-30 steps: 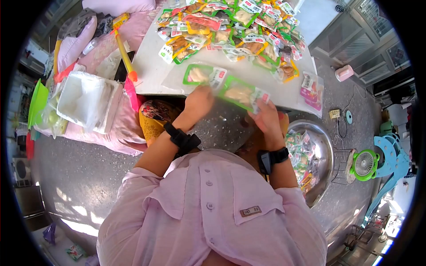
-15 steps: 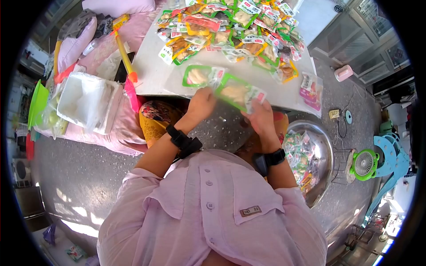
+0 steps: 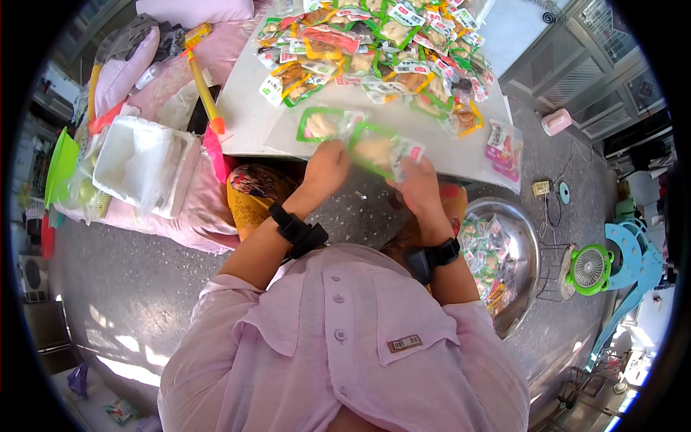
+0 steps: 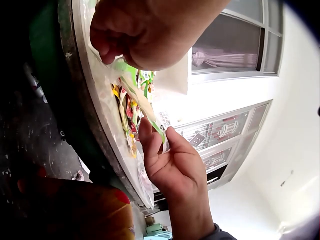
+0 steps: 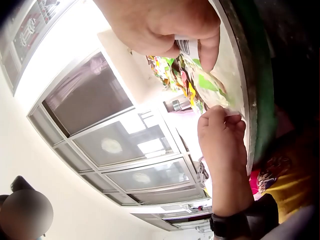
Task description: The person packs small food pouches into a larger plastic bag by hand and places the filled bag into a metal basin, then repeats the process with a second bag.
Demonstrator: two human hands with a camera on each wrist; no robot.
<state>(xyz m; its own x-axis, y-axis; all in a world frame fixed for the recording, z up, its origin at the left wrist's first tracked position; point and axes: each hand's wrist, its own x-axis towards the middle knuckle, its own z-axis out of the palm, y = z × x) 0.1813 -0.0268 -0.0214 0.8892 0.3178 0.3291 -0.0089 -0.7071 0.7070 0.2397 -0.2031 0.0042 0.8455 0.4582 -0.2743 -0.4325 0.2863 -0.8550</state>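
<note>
A green-edged clear food pouch (image 3: pixel 374 151) with pale contents stretches between my two hands at the table's near edge. My left hand (image 3: pixel 327 171) pinches its left end with curled fingers; the left wrist view shows the fist (image 4: pixel 150 32) at the clear plastic. My right hand (image 3: pixel 420 189) grips the labelled right end between thumb and fingers, and a barcode (image 5: pixel 186 46) shows beside the thumb in the right wrist view. Just beyond my left hand, a second green-edged pouch (image 3: pixel 319 124) lies flat on the white table (image 3: pixel 248 108).
A heap of green- and orange-edged pouches (image 3: pixel 381 57) covers the table's far part. Purple-pink packets (image 3: pixel 502 153) lie at the right corner. On the floor to my right stands a metal basin (image 3: pixel 531 245) of pouches. A white foam box (image 3: pixel 133 155) sits on the left bed.
My right hand has shifted slightly left with the labelled end of the pouch. The left hand has risen slightly from its first position, and the pouch stays between both hands.
</note>
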